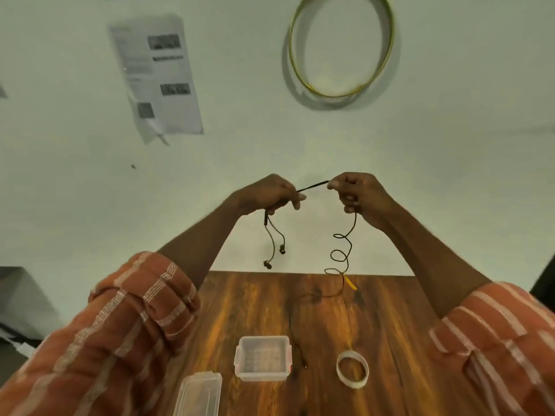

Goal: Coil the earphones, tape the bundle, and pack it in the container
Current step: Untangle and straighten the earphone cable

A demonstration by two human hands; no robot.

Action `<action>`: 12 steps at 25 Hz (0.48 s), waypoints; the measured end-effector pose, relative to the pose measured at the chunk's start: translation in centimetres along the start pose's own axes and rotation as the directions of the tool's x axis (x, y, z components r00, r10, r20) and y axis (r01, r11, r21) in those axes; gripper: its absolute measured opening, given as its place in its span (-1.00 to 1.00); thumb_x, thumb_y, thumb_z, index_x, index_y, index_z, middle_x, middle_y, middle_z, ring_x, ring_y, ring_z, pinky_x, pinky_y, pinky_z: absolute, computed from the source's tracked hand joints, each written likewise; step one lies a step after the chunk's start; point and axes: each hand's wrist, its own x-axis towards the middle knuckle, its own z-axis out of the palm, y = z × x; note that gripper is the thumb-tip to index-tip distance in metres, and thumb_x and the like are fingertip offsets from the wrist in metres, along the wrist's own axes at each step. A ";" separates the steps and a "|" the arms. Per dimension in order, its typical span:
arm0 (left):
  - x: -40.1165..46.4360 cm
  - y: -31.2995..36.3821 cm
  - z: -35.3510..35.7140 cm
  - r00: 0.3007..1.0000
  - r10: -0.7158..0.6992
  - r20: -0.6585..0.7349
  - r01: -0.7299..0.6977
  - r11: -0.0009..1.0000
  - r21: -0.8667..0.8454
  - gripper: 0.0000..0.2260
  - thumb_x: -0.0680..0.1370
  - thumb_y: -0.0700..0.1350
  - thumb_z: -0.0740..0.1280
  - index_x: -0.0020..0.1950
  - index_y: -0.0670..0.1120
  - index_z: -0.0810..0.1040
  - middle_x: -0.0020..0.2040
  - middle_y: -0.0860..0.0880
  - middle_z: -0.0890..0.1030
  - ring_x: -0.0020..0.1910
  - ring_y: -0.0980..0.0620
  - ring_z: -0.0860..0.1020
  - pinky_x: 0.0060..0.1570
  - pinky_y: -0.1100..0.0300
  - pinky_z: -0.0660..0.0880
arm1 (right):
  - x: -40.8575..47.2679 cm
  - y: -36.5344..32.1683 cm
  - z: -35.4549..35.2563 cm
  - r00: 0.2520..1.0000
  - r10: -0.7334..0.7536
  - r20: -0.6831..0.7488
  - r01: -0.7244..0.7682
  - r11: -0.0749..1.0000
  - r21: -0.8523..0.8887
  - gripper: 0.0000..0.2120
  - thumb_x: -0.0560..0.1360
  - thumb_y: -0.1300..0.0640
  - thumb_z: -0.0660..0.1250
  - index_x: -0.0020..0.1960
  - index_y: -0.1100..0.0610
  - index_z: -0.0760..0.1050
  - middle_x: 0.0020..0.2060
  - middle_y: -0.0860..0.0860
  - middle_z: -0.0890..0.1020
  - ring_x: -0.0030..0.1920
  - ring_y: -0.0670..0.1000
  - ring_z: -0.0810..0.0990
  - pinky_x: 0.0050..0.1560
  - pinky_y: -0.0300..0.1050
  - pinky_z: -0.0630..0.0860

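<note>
Black earphones (342, 250) hang in the air above the far edge of the wooden table (270, 307). My left hand (270, 193) grips the cable near the split, and the two earbuds (274, 256) dangle below it. My right hand (357, 193) pinches the cable further along, so a short taut stretch runs between both hands. Below my right hand the rest of the cable drops in loose curls, and its yellow-tipped plug end (350, 282) reaches the table. A clear open container (263, 358) sits on the table near me, its lid (198, 394) lying to the left. A white tape roll (352, 370) lies to its right.
A pale wall stands behind the table, with a printed sheet (156, 76) at the upper left and a large yellow-edged ring (341, 46) at the upper right. Dark objects sit beside the table at the left (18, 295) and right edges.
</note>
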 end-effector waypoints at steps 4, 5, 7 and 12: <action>-1.0 -0.2 -1.6 1.000 0.000 -0.017 -0.001 0.998 -0.066 -0.69 0.52 0.05 0.41 -0.24 -0.19 0.63 -0.46 0.04 0.27 -0.44 0.02 0.28 -0.33 0.20 0.38 | 2.4 -6.0 -0.3 0.997 -0.058 -0.047 0.058 0.998 0.014 -0.88 0.54 0.12 0.37 -0.13 0.15 0.59 -0.51 -0.11 0.30 -0.52 -0.12 0.17 -0.53 -0.25 0.04; -1.4 -1.0 -1.8 0.999 -0.005 -0.032 0.002 0.995 -0.096 -0.69 0.53 0.06 0.40 -0.22 -0.17 0.63 -0.45 0.05 0.25 -0.45 0.04 0.26 -0.33 0.20 0.36 | 2.7 -7.2 -0.8 0.994 -0.049 -0.097 0.053 0.998 0.033 -0.88 0.53 0.11 0.38 -0.13 0.16 0.59 -0.50 -0.09 0.29 -0.52 -0.12 0.16 -0.54 -0.26 0.03; -2.7 -2.8 -2.6 0.996 -0.044 -0.074 0.034 0.991 -0.127 -0.71 0.57 0.05 0.36 -0.20 -0.14 0.63 -0.43 0.05 0.21 -0.47 0.07 0.23 -0.33 0.19 0.31 | 2.9 -9.3 -2.2 0.985 -0.002 -0.171 0.013 0.998 0.062 -0.86 0.50 0.08 0.38 -0.11 0.16 0.57 -0.44 -0.05 0.25 -0.53 -0.12 0.16 -0.57 -0.29 0.05; -3.7 -0.6 -3.1 0.991 -0.026 -0.130 -0.003 0.976 -0.219 -0.60 0.54 0.11 0.31 0.23 -0.13 0.57 -0.01 -0.12 0.69 0.01 -0.12 0.66 0.22 -0.03 0.40 | 2.8 -11.1 -0.4 0.999 0.037 -0.015 -0.038 0.991 -0.131 -0.87 0.52 0.06 0.39 -0.07 0.12 0.63 -0.43 -0.06 0.34 -0.51 -0.12 0.15 -0.55 -0.29 0.02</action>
